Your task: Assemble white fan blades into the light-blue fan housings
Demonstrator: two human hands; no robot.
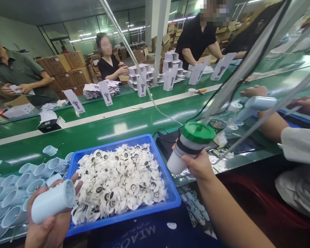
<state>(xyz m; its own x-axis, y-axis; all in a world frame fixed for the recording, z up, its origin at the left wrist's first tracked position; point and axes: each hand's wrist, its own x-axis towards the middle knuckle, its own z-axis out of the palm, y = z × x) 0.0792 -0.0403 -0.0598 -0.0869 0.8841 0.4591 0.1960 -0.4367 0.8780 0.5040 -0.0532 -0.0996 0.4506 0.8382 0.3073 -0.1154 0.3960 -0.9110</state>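
A light blue cylindrical plastic housing (53, 201) lies across the palm of my left hand (49, 224), its ribbed end facing right and my fingers curled around it. My right hand (198, 165) grips a whitish cup-like container (177, 160) with a green screw lid (198, 132) and a black band below the lid. This container is tilted, lid up and to the right. Between my hands a blue tray (174, 196) holds a heap of small white fan impellers (119, 182), some showing dark round hubs. More light blue housings (12, 196) are massed on the left.
A green conveyor (113, 125) runs across in front. White printed boxes (142, 84) stand along its far side, where several people work. At right, a co-worker's hands hold a light blue part (260, 102). Slanting metal poles and black cables cross the right side.
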